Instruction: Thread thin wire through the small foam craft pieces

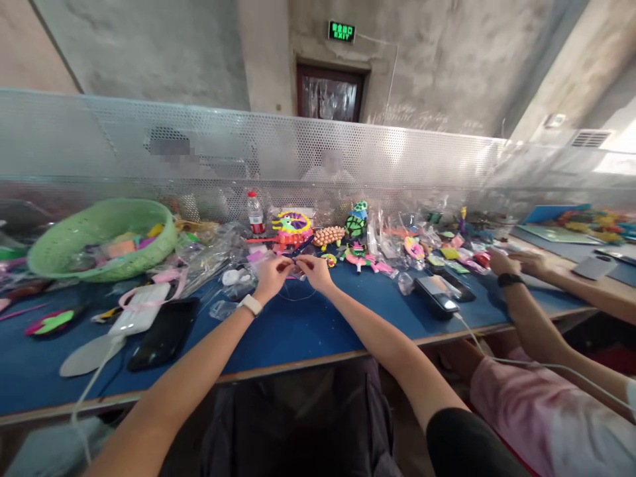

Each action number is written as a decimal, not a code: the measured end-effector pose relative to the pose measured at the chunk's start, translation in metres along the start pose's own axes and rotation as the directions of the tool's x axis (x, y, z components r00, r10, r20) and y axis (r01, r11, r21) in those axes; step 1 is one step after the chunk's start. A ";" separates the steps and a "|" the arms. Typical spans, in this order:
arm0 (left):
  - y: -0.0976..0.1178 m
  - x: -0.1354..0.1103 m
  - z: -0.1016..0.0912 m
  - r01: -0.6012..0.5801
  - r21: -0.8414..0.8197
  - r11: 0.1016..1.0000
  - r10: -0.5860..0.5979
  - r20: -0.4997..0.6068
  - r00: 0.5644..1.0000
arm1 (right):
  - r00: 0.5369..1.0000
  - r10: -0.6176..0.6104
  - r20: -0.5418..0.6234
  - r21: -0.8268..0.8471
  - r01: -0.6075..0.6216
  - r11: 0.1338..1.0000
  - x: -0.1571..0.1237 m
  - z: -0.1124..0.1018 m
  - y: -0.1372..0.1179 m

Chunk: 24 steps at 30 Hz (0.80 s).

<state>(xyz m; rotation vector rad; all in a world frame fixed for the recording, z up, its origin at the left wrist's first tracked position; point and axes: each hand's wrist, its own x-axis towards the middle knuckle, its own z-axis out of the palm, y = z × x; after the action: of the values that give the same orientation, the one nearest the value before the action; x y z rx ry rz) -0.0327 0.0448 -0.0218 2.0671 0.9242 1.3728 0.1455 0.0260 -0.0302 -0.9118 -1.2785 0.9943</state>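
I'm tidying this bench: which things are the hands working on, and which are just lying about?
In hand: left hand, right hand, small piece pinched between them, too small to identify.
Lying about: green basket, water bottle, black tablet, foam toys, plastic bags.

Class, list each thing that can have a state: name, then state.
Left hand, pinched shut on small piece.
Right hand, pinched shut on the same small piece.
Water bottle, upright, capped.
Green basket, holding coloured pieces.
Black phone, flat, screen dark.
Exit sign, lit.

basket [59, 265] left on table [298, 331] | bottle [255, 215] behind hands [272, 275] | phone [436, 295] right of hands
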 end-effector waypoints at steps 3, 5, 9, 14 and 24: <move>0.000 -0.003 0.001 -0.026 0.086 0.996 0.019 0.077 0.997 | 1.000 0.029 0.011 -0.002 -0.029 1.000 -0.001 -0.002 0.003; 0.000 -0.004 0.003 -0.006 0.080 0.997 0.001 0.068 0.998 | 0.999 0.046 -0.008 0.058 -0.045 0.997 0.000 -0.001 0.008; 0.001 -0.004 0.008 0.088 -0.107 0.990 -0.099 -0.098 0.990 | 0.989 0.105 -0.104 0.218 -0.081 0.973 0.009 -0.002 0.017; 0.001 -0.007 0.014 0.169 -0.345 0.923 -0.224 -0.125 0.967 | 0.969 0.169 -0.181 0.330 -0.102 0.938 0.015 -0.006 0.020; 0.011 -0.012 0.005 -0.060 0.036 0.998 0.052 0.191 0.980 | 0.978 -0.141 0.156 -0.280 0.180 0.943 0.002 -0.019 0.011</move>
<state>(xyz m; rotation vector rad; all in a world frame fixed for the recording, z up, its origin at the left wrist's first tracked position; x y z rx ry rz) -0.0280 0.0279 -0.0229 2.2258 0.8251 1.1674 0.1636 0.0315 -0.0410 -0.9586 -1.6189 0.7587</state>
